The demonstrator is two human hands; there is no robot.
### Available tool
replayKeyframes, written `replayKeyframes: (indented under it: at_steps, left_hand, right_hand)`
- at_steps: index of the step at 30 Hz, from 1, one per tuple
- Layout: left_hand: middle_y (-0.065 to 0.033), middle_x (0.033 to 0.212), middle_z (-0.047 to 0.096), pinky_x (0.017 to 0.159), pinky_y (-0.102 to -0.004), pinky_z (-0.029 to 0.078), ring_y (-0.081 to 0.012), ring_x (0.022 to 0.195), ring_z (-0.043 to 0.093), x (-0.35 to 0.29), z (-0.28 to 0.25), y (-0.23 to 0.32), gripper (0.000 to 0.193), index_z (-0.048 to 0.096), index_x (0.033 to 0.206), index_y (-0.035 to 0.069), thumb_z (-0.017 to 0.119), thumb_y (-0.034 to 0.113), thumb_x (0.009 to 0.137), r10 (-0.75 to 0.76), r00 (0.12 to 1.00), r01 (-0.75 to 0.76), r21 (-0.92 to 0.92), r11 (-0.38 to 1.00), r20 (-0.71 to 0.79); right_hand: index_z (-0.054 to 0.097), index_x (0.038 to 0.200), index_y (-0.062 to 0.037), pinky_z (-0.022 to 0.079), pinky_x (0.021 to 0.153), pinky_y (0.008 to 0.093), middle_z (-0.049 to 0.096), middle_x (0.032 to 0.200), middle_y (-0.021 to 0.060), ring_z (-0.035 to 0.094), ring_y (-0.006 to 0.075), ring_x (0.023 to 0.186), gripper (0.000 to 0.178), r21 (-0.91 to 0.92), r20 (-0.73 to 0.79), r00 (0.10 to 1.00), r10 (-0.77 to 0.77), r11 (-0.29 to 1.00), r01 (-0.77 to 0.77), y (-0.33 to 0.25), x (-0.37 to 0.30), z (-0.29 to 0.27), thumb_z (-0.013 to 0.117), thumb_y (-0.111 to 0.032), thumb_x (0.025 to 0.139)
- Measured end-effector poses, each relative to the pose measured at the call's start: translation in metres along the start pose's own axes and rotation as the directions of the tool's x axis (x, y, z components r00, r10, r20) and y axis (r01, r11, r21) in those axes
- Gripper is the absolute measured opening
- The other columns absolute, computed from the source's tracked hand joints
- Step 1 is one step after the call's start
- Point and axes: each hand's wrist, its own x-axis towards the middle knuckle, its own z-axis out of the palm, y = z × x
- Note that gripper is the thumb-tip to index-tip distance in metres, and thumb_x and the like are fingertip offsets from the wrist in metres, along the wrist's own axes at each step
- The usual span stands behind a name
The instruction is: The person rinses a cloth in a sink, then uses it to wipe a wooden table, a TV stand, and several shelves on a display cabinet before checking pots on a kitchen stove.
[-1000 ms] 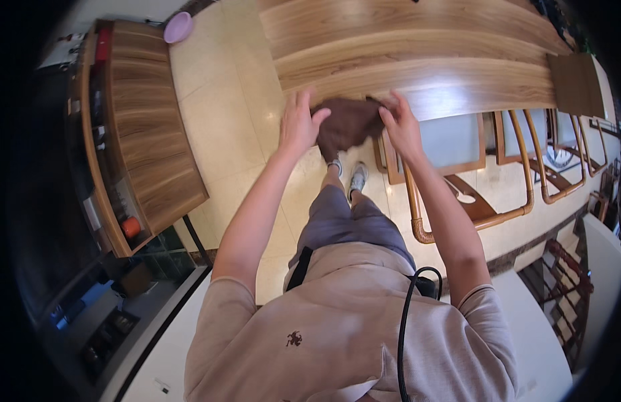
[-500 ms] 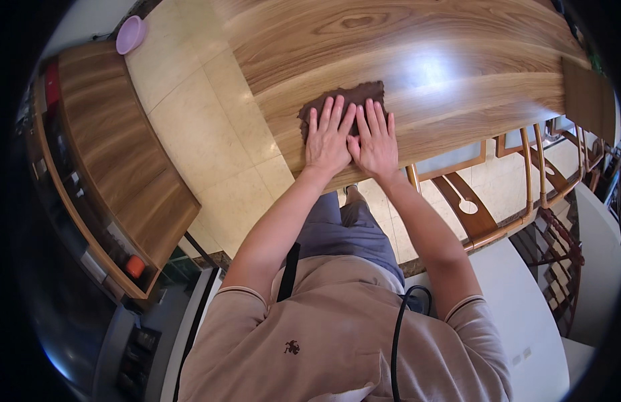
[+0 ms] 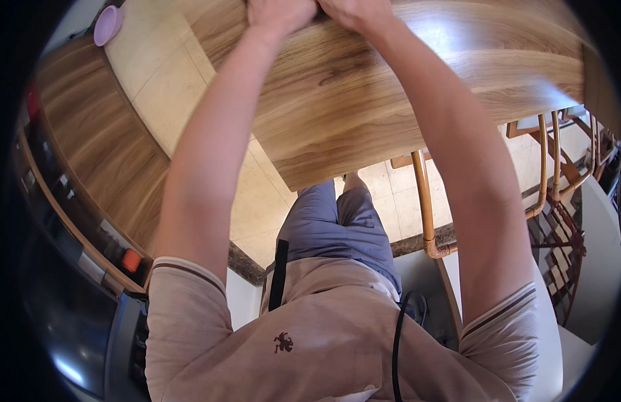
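Note:
Both my arms stretch far forward over the wood-grain table (image 3: 337, 124). At the top edge of the head view, my left hand (image 3: 281, 12) shows only its back and wrist. Close beside it on the right is my right hand (image 3: 357, 11), cut off in the same way. The fingers of both hands lie out of the picture. A dark sliver shows between the hands; the brown cloth that was under them half a second ago is otherwise out of sight.
A long wooden cabinet (image 3: 99, 120) runs along the left, with an orange object (image 3: 131, 260) on its lower shelf. A pink basin (image 3: 108, 27) stands at the far left. Wooden chairs with curved frames (image 3: 423, 201) stand along the table's right side, near a stair railing (image 3: 561, 258).
Both hands have slid forward, away from me, from near the table's front edge to the top of the picture. My body has come closer to the table, and the cloth has left view.

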Motion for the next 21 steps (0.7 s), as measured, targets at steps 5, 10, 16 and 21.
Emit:
replayKeyframes:
  at_steps: [5, 10, 16, 21]
  left_hand:
    - [-0.0205, 0.165, 0.028, 0.124, -0.0613, 0.011, -0.038, 0.155, 0.02, -0.111, -0.013, 0.073, 0.069, 0.04, 0.156, 0.012, 0.057, 0.033, 0.093, 0.041, 0.997, -0.034, -0.094, 0.995, 0.065]
    - [-0.0198, 0.166, 0.027, 0.124, -0.0624, 0.01, -0.038, 0.156, 0.018, -0.243, -0.037, 0.175, 0.072, 0.04, 0.157, 0.013, 0.061, 0.026, 0.089, 0.006, 0.961, 0.084, -0.314, 0.946, 0.277]
    - [-0.0189, 0.168, 0.022, 0.123, -0.0634, 0.01, -0.039, 0.156, 0.015, -0.262, -0.039, 0.182, 0.078, 0.039, 0.158, 0.016, 0.064, 0.025, 0.085, 0.0, 0.949, 0.105, -0.316, 0.943, 0.315]
    - [-0.017, 0.168, 0.023, 0.124, -0.0619, 0.01, -0.0371, 0.156, 0.016, -0.208, -0.039, 0.164, 0.077, 0.04, 0.157, 0.02, 0.066, 0.029, 0.086, -0.09, 0.946, 0.173, -0.248, 0.953, 0.312]
  right_hand:
    - [0.042, 0.155, -0.0094, 0.024, 0.119, 0.0641, 0.037, 0.161, 0.0181, 0.031, 0.0348, 0.151, 0.065, -0.016, 0.075, 0.997, 0.036, 0.999, -0.035, -0.013, -0.137, -0.037, 0.05, -0.042, 0.099]
    - [0.035, 0.158, -0.0057, 0.019, 0.12, 0.0657, 0.026, 0.166, 0.0202, 0.023, 0.037, 0.155, 0.069, -0.029, 0.361, 0.919, 0.161, 0.986, -0.162, -0.022, -0.3, -0.099, 0.052, -0.037, 0.099]
    - [0.037, 0.157, -0.0062, 0.017, 0.121, 0.065, 0.028, 0.166, 0.0174, 0.021, 0.0335, 0.156, 0.07, 0.024, 0.41, 0.907, 0.103, 0.992, -0.123, -0.014, -0.311, -0.11, 0.055, -0.04, 0.098]
    - [0.038, 0.157, -0.0066, 0.017, 0.122, 0.064, 0.028, 0.166, 0.0178, 0.022, 0.0345, 0.155, 0.067, 0.037, 0.381, 0.917, 0.121, 0.989, -0.146, -0.008, -0.259, -0.101, 0.052, -0.039, 0.099]
